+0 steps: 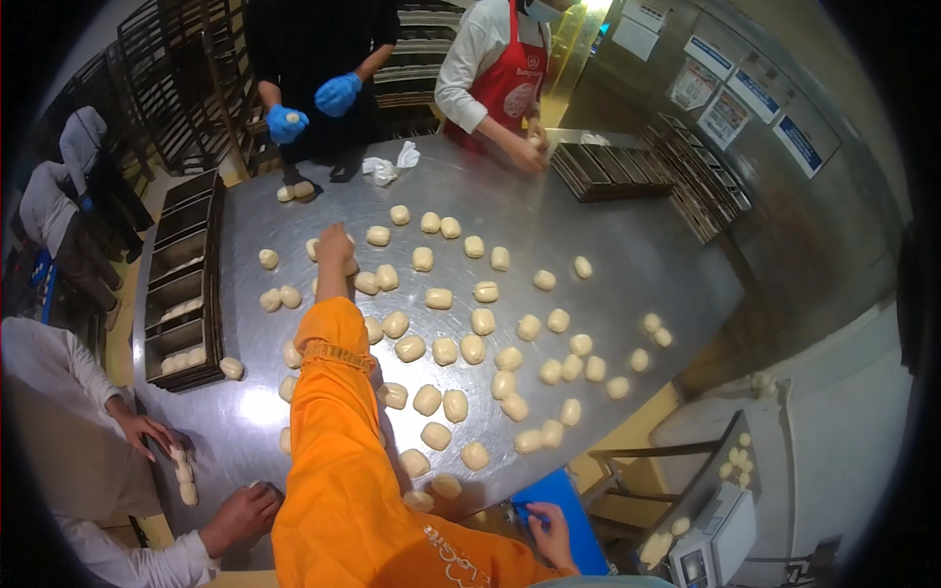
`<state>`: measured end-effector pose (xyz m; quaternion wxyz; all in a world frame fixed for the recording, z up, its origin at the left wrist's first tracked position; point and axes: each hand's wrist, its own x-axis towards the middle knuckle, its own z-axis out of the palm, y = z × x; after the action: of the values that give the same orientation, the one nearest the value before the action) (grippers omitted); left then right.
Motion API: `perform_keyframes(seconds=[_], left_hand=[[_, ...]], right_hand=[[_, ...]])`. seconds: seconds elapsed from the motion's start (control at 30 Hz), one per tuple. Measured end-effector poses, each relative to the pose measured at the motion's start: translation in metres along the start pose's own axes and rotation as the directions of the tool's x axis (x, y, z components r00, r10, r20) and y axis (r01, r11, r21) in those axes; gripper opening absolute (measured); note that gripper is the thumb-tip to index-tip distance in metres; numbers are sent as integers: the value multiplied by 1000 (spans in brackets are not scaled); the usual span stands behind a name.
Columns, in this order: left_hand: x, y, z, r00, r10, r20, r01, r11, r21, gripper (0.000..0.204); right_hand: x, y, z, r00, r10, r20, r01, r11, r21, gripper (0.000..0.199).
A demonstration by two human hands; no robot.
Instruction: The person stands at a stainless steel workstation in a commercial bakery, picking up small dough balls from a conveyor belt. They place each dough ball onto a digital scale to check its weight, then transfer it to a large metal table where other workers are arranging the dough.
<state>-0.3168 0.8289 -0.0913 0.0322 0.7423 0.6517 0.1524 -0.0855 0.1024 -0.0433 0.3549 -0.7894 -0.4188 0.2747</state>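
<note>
My left hand (334, 245) is closed over a dough ball (350, 266) far across the table (608, 245); my right hand (551, 529) pinches a blue tool (520, 510) at its near edge.

Bakery surroundings beyond the dough work

Dark loaf tins (182, 294) stand in a row along the left edge of the steel tabletop (627, 245), more stacked tins (613, 171) at its far right corner. A crumpled white cloth (390, 164) lies at the far edge. Wire racks (167, 78) line the back, posters (725, 108) hang on the metal wall, and a scale (716, 539) sits lower right.
</note>
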Motion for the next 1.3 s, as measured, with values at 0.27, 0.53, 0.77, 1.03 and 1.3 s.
perform_keyframes(seconds=[0.27,0.53,0.77,1.03,1.3], left_hand=[[-42,94,16,912,124,390,-106,992,-67,58],[0,55,9,803,199,-561,-389,889,-241,62],[-404,230,-132,628,523,-576,-768,537,-349,70],[-759,334,-127,10,989,-144,-400,-128,-908,45],[-991,406,-68,-272,944,186,-549,7,-836,51]], right_hand=[[-62,3,-9,951,273,-143,-273,962,21,19],[-92,43,-32,988,106,-108,-118,987,-107,26],[-268,175,-33,655,505,-562,-671,731,-126,47],[-315,282,-86,786,160,-596,-480,766,-427,41],[-420,283,-143,462,734,-498,586,169,793,28]])
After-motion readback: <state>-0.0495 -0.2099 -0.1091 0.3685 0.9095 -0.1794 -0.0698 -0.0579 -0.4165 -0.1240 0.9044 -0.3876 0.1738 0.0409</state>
